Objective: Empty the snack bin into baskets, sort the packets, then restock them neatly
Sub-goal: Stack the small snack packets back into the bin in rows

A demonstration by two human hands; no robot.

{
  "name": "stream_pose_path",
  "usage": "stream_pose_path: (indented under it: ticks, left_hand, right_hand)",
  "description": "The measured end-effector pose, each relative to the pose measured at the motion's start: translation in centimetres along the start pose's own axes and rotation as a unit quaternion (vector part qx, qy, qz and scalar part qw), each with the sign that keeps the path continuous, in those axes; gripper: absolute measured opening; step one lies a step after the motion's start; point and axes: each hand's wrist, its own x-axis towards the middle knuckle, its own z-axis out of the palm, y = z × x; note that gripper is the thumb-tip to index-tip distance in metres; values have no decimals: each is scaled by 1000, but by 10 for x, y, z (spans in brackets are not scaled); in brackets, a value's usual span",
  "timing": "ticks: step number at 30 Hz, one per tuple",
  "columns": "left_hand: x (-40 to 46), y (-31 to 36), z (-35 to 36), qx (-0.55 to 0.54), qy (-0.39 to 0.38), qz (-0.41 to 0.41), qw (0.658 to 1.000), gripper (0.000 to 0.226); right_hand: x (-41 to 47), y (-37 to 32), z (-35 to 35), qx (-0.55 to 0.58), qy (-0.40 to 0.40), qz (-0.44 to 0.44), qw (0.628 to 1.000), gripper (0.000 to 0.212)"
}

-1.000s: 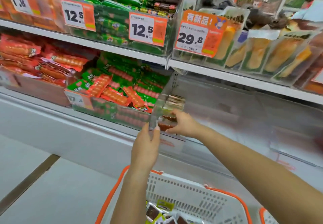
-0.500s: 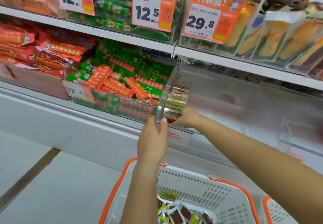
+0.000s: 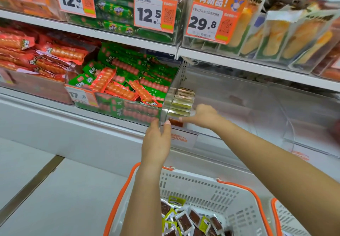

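A clear plastic snack bin (image 3: 230, 96) sits on the lower shelf, holding a neat row of small yellow-green packets (image 3: 182, 101) along its left wall. My left hand (image 3: 156, 142) touches the bin's front left corner with straight fingers. My right hand (image 3: 200, 116) reaches inside the bin, its fingers pressed against the front of the packet row, beside a brown packet (image 3: 175, 122). Below, a white basket with orange rim (image 3: 202, 186) holds several brown and yellow snack packets (image 3: 187, 221).
A bin of green and red sausage packs (image 3: 128, 86) stands directly left of the snack bin. Red sausage packs (image 3: 36, 55) lie further left. The upper shelf carries price tags (image 3: 152, 13) and corn packs (image 3: 276, 37). A second basket (image 3: 287, 217) peeks in at the lower right.
The view has shifted slightly closer to the shelf. My right hand has slid forward along the packet row, fingers now extended leftward. My left hand stays at the bin's corner.
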Motion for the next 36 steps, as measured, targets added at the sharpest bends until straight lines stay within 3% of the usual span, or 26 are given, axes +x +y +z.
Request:
stream_pose_path:
  ticks: [4,7,9,13,16,19,21,25,28,30,32,34,36]
  left_hand:
    - [-11,22,-23,-15,54,19,998,37]
    - [-26,23,-34,19,8,82,996,24]
    - [-41,4,-35,80,-69,88,991,21]
    - [-70,-79,-21,252,-226,0,941,27]
    - [-82,-152,0,331,-314,-90,885,30]
    - [-85,-212,25,394,-370,-142,830,32]
    - [-82,-244,41,441,-395,-153,791,35]
    - [-87,-298,71,505,-434,-145,732,81]
    - [-101,-323,83,552,-452,-105,692,81]
    - [-99,-331,86,569,-426,-60,701,61]
    - [-92,-331,85,535,-395,-34,746,39]
    - [-85,-329,84,507,-373,-41,776,28]
    - [-82,-325,83,513,-352,-44,782,25]
  right_hand:
    - [-62,16,-24,124,211,-99,964,23]
    - [-116,34,-7,173,251,-171,937,17]
    - [-139,48,24,157,212,-186,946,18]
    - [-148,82,123,61,-3,-148,987,19]
    - [-143,112,203,6,-155,-120,981,26]
    - [-138,140,265,-5,-250,-89,964,30]
    - [-137,155,296,3,-279,-65,958,35]
    - [-128,176,339,-5,-271,-40,962,50]
    - [-111,180,366,36,-232,-36,971,62]
    - [-99,181,383,48,-215,-26,975,68]
    - [-92,178,395,33,-203,-17,979,75]
    - [-90,174,402,39,-191,6,981,80]
    - [-91,168,401,91,-167,48,981,70]
